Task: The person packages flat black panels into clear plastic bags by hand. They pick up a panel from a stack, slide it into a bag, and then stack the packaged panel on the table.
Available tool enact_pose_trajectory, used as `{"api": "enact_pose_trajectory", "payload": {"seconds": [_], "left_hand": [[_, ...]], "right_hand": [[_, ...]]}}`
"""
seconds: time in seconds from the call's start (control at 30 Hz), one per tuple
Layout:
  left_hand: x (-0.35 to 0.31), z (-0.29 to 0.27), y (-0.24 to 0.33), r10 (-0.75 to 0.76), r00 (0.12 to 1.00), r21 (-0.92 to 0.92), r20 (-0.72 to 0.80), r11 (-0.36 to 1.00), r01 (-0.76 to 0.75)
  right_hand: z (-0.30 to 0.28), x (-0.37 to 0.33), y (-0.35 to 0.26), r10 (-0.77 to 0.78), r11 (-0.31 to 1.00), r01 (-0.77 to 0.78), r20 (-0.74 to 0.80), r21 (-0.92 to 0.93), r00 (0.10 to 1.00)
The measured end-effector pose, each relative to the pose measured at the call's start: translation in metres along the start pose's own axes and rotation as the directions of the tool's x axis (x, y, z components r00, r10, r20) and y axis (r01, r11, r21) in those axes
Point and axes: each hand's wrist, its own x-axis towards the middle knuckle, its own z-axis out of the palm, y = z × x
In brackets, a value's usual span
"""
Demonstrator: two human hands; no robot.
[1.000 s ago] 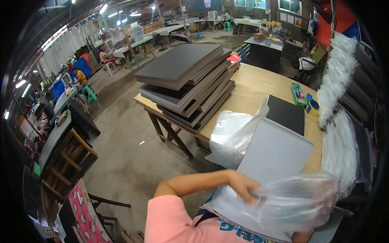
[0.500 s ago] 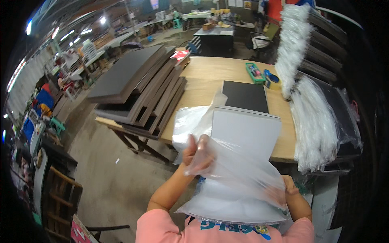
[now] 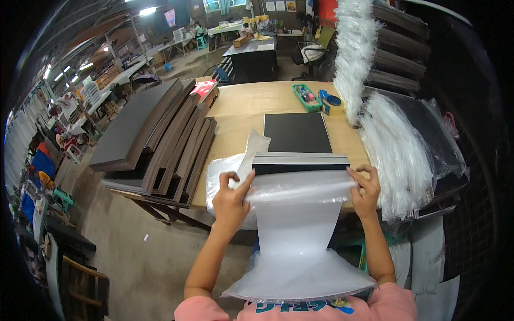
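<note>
A flat board with a white face (image 3: 299, 227) and a black strip along its far end lies between my hands, reaching from the table toward my body. A clear plastic bag (image 3: 300, 275) is bunched around its near part, and a band of thin film crosses it near the far end. My left hand (image 3: 231, 200) pinches the film at the board's left corner, fingers curled. At the right corner my right hand (image 3: 366, 191) grips the film between thumb and fingers. Just beyond lies a black panel (image 3: 297, 132). White plastic film (image 3: 217, 168) rests beside my left hand.
Dark panels (image 3: 134, 128) are stacked on the wooden table's (image 3: 243, 101) left side. A green basket (image 3: 307, 98) and tape rolls (image 3: 332, 104) sit at the far right. Clear plastic bags (image 3: 396, 155) and stacked dark boards (image 3: 399, 51) line the right.
My left hand has moved from the loose film to the board's far left corner. My right hand has come up from near my body to the opposite corner. The film now stretches across the board.
</note>
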Motion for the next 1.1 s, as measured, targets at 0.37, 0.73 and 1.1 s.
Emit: {"api": "enact_pose_trajectory", "payload": {"seconds": [0.37, 0.73, 1.1], "left_hand": [[-0.053, -0.018, -0.06, 0.116, 0.245, -0.215, 0.962, -0.226, 0.95], [-0.221, 0.084, -0.131, 0.19, 0.129, -0.087, 0.973, -0.217, 0.972], [-0.231, 0.107, -0.15, -0.285, 0.449, -0.193, 0.847, 0.622, 0.759]], "right_hand": [[-0.065, -0.051, -0.019, 0.384, -0.083, -0.896, 0.844, 0.436, 0.375], [-0.05, -0.207, 0.043, 0.457, -0.079, -0.981, 0.881, 0.179, 0.123], [-0.005, -0.278, 0.107, 0.684, 0.488, -0.873, 0.63, -0.021, 0.367]]}}
